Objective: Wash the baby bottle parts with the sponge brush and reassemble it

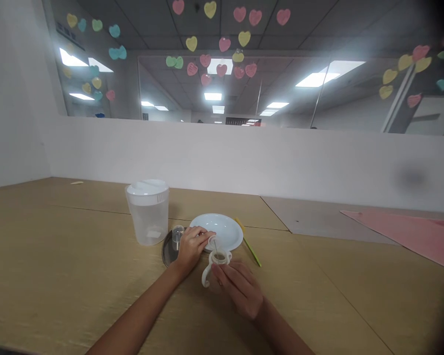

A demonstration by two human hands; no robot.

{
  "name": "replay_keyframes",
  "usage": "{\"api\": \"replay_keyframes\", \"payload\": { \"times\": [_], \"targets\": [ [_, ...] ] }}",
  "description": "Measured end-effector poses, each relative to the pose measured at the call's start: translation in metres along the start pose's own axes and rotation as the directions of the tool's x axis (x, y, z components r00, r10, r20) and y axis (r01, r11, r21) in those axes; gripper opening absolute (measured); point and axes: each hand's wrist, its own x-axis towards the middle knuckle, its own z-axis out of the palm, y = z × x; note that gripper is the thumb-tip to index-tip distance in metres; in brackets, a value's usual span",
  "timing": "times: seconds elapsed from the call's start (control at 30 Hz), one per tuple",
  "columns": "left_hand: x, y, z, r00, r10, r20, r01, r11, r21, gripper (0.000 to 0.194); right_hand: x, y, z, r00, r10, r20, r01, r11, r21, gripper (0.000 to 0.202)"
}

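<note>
My right hand (240, 288) is closed around a small pot (220, 257) with a white collar, a spout-like lip and a curled white handle. Its lower body looks clear and is partly hidden by my fingers. Just above its opening, my left hand (194, 244) pinches a small white round lid (212, 240) with a thin metal rod pointing down into the pot. Behind both hands lies a white plate (225, 229). A dark round tray (169, 249) sits beside my left hand, bearing a small clear cup (177, 236).
A clear plastic pitcher (150, 217) with a white lid stands at the left. A yellow-green stick (252, 250) lies right of the plate. Pink cloth or sheet (410, 231) covers part of the far right. A white wall (214, 158) with a window above closes off the table's back.
</note>
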Motion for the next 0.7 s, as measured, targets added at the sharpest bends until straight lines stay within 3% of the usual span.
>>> {"api": "replay_keyframes", "payload": {
  "times": [0.23, 0.37, 0.47, 0.57, 0.63, 0.7],
  "targets": [
    [0.007, 0.002, 0.001, 0.997, -0.07, 0.038, 0.073, 0.994, -0.084, 0.028, -0.002, 0.006, -0.008, 0.998, -0.003, -0.068, 0.001, 1.0, -0.017, 0.045],
    [0.012, -0.001, 0.001, 0.984, -0.169, 0.052, 0.173, 0.981, -0.087, 0.028, -0.008, 0.011, -0.016, 0.996, 0.0, -0.09, -0.002, 1.0, -0.016, 0.05],
    [0.019, -0.005, 0.0, 0.968, -0.23, 0.103, 0.233, 0.972, -0.022, 0.026, -0.013, 0.019, -0.017, 0.983, 0.093, -0.157, -0.103, 0.993, -0.059, 0.051],
    [0.033, -0.011, -0.002, 0.941, -0.226, 0.253, 0.23, 0.973, 0.012, 0.023, -0.017, 0.033, -0.005, 0.923, 0.266, -0.277, -0.3, 0.95, -0.086, 0.042],
    [0.043, -0.015, -0.001, 0.913, -0.206, 0.352, 0.22, 0.975, -0.002, 0.02, -0.021, 0.044, 0.006, 0.853, 0.384, -0.355, -0.423, 0.905, -0.037, 0.031],
    [0.052, -0.019, 0.004, 0.892, -0.185, 0.413, 0.222, 0.974, -0.042, 0.019, -0.029, 0.052, 0.018, 0.796, 0.541, -0.272, -0.554, 0.832, 0.034, 0.021]
  ]
}}
